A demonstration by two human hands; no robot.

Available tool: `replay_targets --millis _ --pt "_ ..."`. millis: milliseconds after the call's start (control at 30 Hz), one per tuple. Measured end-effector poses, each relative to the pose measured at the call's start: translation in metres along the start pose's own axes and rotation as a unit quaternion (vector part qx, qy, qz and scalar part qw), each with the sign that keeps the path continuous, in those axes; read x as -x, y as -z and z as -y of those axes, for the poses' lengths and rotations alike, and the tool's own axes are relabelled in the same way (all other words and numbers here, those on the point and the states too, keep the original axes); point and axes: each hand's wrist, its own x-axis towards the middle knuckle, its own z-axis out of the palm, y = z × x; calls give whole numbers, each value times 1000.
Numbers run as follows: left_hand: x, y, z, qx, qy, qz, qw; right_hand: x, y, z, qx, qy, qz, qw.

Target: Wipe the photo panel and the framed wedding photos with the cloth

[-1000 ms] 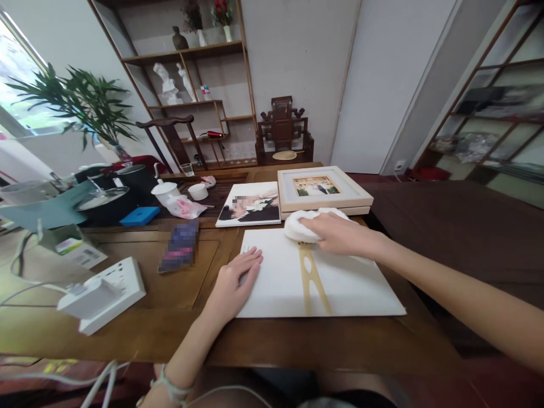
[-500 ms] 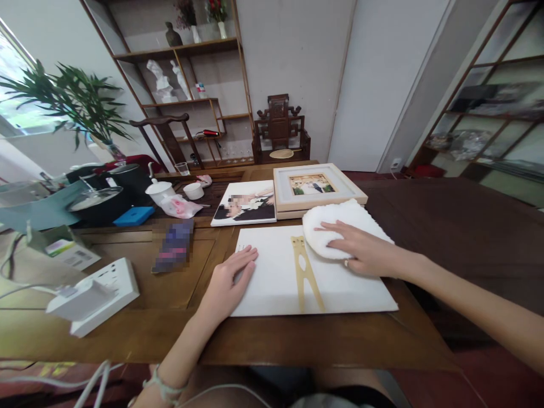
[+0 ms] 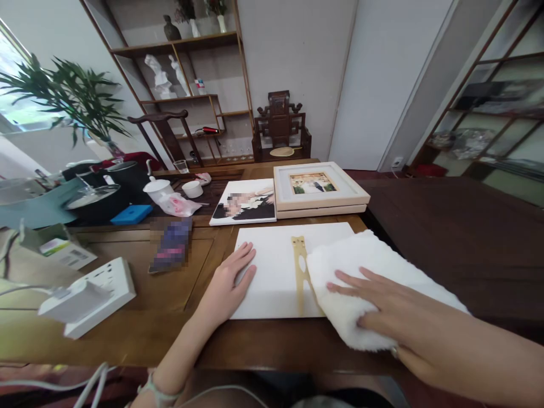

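A white board (image 3: 272, 272) with a gold emblem lies flat on the wooden table (image 3: 127, 334) in front of me. My left hand (image 3: 227, 283) rests flat on its left edge, fingers stretched out. My right hand (image 3: 382, 317) presses flat on a fluffy white cloth (image 3: 361, 272) that covers the board's right part and reaches its near edge. Beyond the board lie a photo print (image 3: 246, 202) and a light wooden picture frame (image 3: 318, 190).
A white power strip with a plugged adapter (image 3: 85, 294) sits at the left, cables trailing off the table edge. A blurred dark card (image 3: 170, 245), blue box (image 3: 131, 214), pots and cups (image 3: 159, 190) crowd the far left. Shelves and a chair stand behind.
My right hand has dragged the white cloth from the board's far edge down its right side toward me. The cloth has spread out flat. My left hand has stayed in place.
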Motion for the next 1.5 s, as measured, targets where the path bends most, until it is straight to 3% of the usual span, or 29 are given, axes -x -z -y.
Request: replay_targets --millis 100,300,400,567,767,933,1167,1300,1500 --pt "0 0 1 0 1 3 1000 -3 2 -3 -20 -18 4 1000" --pt "0 2 1 10 -2 1 1000 -51 -10 -64 -9 11 -77 997" --pt "0 2 1 14 -4 -5 1000 -66 -13 -76 5 -8 -101 995" --pt "1 1 2 11 -4 -5 1000 -45 -3 -43 -5 -111 -22 994" --pt "1 1 1 7 -3 -2 1000 -4 16 2 -52 -81 46 994" --pt "1 1 1 11 -10 -8 1000 -22 13 -22 -62 -97 26 993" --pt "0 2 1 16 -4 -7 1000 -68 -10 -69 -16 -72 -79 994" --pt "1 2 1 17 0 -5 1000 -67 -5 -56 16 -90 -60 994" --pt "1 1 0 14 3 1 1000 -23 16 -9 -18 -72 32 997"
